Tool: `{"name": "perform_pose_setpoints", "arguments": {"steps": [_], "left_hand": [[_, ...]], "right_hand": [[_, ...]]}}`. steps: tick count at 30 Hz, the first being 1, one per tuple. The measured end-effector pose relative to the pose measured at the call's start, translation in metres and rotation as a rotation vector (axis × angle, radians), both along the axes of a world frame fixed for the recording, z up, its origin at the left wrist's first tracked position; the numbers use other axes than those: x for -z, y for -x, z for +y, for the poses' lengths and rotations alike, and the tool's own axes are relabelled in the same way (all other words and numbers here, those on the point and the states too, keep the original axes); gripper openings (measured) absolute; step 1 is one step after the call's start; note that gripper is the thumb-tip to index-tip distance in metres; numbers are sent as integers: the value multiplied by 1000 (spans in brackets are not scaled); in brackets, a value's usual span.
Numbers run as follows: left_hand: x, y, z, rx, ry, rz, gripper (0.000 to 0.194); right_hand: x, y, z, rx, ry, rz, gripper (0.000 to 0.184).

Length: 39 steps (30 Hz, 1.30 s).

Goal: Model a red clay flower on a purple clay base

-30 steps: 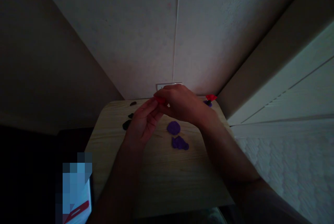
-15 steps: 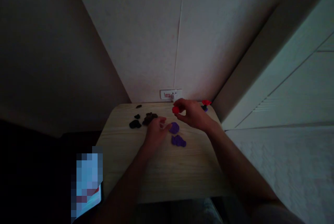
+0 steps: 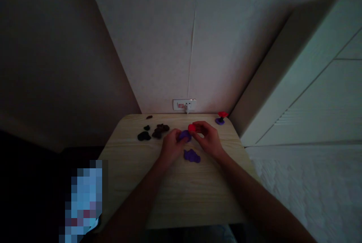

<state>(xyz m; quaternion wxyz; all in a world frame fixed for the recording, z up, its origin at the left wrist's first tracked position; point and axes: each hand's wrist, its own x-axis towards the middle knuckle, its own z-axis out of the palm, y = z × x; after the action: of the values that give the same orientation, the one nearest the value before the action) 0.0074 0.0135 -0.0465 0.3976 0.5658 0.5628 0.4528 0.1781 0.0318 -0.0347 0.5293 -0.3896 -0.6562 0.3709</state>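
My left hand [image 3: 171, 143] grips a flat round purple clay disc [image 3: 185, 135] by its left edge, thumb over the near side. In my right hand [image 3: 207, 136] a small red clay ball [image 3: 192, 128] is pinched between the fingertips. The ball is close above the right side of the disc; whether they touch I cannot tell. An irregular purple clay lump [image 3: 192, 156] lies on the table just in front of the disc. At the back right corner stands a small clay figure [image 3: 222, 117] with a red top, a dark stem and a purple round base.
Several dark brown clay pieces [image 3: 160, 131] lie left of my left hand. Black clay pieces [image 3: 144, 136] are farther left, with a small brown bit [image 3: 149, 117] behind. A wall socket [image 3: 184, 105] holds a plug. A lit, blurred-out screen [image 3: 86, 194] is at lower left.
My right hand has brought the red ball left and nearer, over to the purple disc. My left hand has taken hold of the disc. The view has shifted slightly.
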Motion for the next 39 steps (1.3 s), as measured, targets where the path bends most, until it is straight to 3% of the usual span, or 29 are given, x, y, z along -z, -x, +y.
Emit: {"name": "perform_pose_setpoints", "arguments": {"steps": [4,8,13,26,33,35,39], "left_hand": [[4,-2,4,19,119,-442,31],[1,-4,2,39,150,-621,30],[0,-3,0,53,178,-735,22],[3,-1,-3,67,140,-740,31],[-2,1,-4,83,161,-784,33],[-4,1,-4,72,182,-796,34],[-6,2,-4,62,212,-825,37]], "right_hand": [[-1,1,-9,21,-195,-202,21],[5,1,-10,37,-331,-374,21],[8,1,-7,49,-334,-400,21],[0,2,-11,3,-356,-352,24],[6,1,-11,-11,-235,-197,24],[8,0,-10,-9,-121,-96,32],[10,0,-8,-116,254,81,54]]}}
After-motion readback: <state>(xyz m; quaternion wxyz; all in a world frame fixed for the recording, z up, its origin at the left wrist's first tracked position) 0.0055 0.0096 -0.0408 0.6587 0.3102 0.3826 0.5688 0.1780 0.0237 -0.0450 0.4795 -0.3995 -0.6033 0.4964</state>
